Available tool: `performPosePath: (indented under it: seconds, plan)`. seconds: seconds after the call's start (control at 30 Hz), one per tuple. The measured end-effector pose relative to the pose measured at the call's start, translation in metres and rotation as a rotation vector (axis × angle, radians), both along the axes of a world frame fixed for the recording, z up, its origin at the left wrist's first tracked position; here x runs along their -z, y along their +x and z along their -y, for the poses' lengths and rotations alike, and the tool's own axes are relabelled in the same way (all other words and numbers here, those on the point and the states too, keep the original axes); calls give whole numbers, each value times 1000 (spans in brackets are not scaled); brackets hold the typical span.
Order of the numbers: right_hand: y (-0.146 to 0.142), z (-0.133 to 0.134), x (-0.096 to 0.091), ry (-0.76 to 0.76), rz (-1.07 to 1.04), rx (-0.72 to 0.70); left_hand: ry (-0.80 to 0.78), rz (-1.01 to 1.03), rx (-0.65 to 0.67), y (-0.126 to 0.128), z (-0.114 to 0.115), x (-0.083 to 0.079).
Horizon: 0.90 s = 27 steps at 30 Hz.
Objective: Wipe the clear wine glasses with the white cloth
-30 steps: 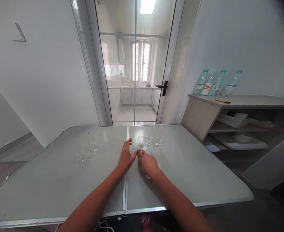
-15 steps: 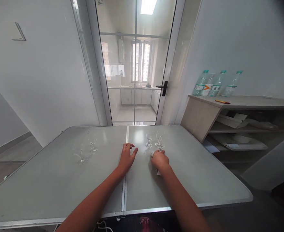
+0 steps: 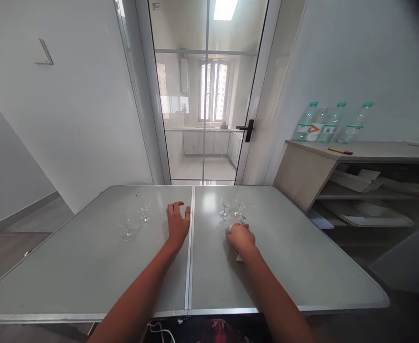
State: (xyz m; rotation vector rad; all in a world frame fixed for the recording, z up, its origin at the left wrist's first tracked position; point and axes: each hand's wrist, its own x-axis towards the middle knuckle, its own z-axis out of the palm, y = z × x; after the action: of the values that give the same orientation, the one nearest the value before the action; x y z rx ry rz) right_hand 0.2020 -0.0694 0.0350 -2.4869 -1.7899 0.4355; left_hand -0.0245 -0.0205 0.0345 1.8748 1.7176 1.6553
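Note:
My left hand (image 3: 178, 223) is over the table just left of the metal seam. Its fingers are bent and apart, with nothing between them. My right hand (image 3: 243, 238) is closed low over the right half; small white parts of something show past its fingers and under the wrist, but I cannot make out what it is. Just beyond it are clear stemmed glasses, among them one glass (image 3: 224, 212) nearer the seam and another (image 3: 238, 212). On the left half stand two more, a nearer glass (image 3: 128, 233) and a farther glass (image 3: 145, 216).
The pale table (image 3: 88, 271) has a metal rim and a metal seam (image 3: 190, 247). Behind it is a glass door (image 3: 181, 166). At right, a wooden shelf (image 3: 305, 171) bears several plastic bottles (image 3: 333, 126) and a yellow-and-red pen-like item (image 3: 340, 151).
My left hand has moved left, away from my right hand and across the seam. My right hand keeps its place by the glasses. The whole view has shifted slightly.

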Motion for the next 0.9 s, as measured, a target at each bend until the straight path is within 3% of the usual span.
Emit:
performPosePath:
  seconds: [0.1, 0.27, 0.47, 0.67, 0.9]
  plan:
    - [0, 1, 0, 18, 11, 5, 155, -114, -136, -17, 2, -20]
    - [-7, 9, -9, 80, 44, 56, 189, -129, -267, -43, 0, -38]
    - [-15, 16, -18, 132, 69, 64, 147, -168, -346, -62, -16, -27]
    - [-16, 12, -9, 41, 24, -73, 91, -122, -388, -77, -26, -18]
    - [-20, 11, -4, 40, -3, -120, 44, -100, -416, -88, -33, -10]
